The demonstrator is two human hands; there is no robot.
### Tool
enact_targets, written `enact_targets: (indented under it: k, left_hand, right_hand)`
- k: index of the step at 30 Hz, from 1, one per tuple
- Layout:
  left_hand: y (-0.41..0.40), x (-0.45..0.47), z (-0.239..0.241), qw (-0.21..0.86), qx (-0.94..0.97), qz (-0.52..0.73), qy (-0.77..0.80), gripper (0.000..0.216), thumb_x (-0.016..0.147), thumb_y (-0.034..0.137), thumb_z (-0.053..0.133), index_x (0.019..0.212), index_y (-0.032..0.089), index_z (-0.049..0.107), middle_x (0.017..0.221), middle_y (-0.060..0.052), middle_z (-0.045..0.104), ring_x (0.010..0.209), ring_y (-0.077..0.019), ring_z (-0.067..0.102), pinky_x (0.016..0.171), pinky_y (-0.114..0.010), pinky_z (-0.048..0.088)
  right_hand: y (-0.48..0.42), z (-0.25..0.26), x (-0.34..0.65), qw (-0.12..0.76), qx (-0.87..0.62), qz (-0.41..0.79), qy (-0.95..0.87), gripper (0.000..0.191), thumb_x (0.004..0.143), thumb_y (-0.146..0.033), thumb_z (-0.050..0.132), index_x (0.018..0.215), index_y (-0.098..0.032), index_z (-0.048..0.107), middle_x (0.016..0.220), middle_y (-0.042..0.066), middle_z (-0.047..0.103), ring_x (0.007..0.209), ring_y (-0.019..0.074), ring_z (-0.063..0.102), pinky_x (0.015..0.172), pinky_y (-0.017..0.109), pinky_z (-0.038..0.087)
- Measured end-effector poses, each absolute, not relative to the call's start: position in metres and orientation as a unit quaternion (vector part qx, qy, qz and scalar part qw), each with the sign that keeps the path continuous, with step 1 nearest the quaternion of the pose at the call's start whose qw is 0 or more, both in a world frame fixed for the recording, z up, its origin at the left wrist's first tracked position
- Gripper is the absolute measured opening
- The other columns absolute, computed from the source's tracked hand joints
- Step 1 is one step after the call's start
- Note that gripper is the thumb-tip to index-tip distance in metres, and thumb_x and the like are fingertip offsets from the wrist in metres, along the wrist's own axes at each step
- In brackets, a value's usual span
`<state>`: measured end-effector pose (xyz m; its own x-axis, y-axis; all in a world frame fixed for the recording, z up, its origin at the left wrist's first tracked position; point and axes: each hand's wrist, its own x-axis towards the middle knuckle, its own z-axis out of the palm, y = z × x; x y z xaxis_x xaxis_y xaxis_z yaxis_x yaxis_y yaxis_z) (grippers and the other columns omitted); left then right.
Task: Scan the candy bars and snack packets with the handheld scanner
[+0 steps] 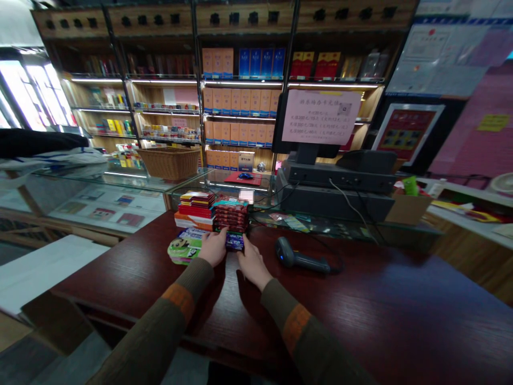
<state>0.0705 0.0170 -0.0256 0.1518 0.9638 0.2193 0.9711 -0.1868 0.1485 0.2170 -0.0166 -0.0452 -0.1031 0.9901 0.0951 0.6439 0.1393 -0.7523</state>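
Head view is showing me two hands meeting at a small purple packet [235,241] on the shiny brown table [360,315]. The packet is sitting just on the near side of the dark red stack [231,216]. The left hand [213,248] is curling its fingers over the left end, and the right hand [253,262] is holding the right end with bent fingers. I am guessing they are taking one end each so the packet is lying straight and not tipping. How hard they are squeezing, I cannot tell.

The dark red packets are lying flat, one on top of another, maybe because flat things are piling up well. Just left of them, a red and white stack [195,209] is standing close. The two piles may be helping each other look neat. A green packet [181,251] is lying flat, left of the left hand, with a blue packet [189,233] just past it.

Over on the right, a black scanner [298,258] is lying down, with a blue light glowing. It is resting near the right hand, probably for easy reaching. Farther back, a pink paper [320,117] is hanging on a screen [279,125], likely for easy reading.
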Motion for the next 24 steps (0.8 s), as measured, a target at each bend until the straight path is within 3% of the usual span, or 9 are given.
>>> enact_targets:
  k: [24]
  left_hand:
    - [0.0188, 0.0652, -0.0231, 0.004, -0.752, -0.137, -0.645, 0.062, 0.084, 0.006, 0.041, 0.145, 0.013, 0.041, 0.121, -0.018, 0.07, 0.118, -0.0289, 0.062, 0.104, -0.046, 0.035]
  right_hand:
    - [-0.0172, -0.0468, 0.2195, 0.333, -0.592, 0.262, -0.686, 0.068, 0.09, -0.021, 0.049, 0.155, -0.017, 0.033, 0.148, 0.015, 0.051, 0.141, 0.0286, 0.044, 0.114, 0.045, 0.036]
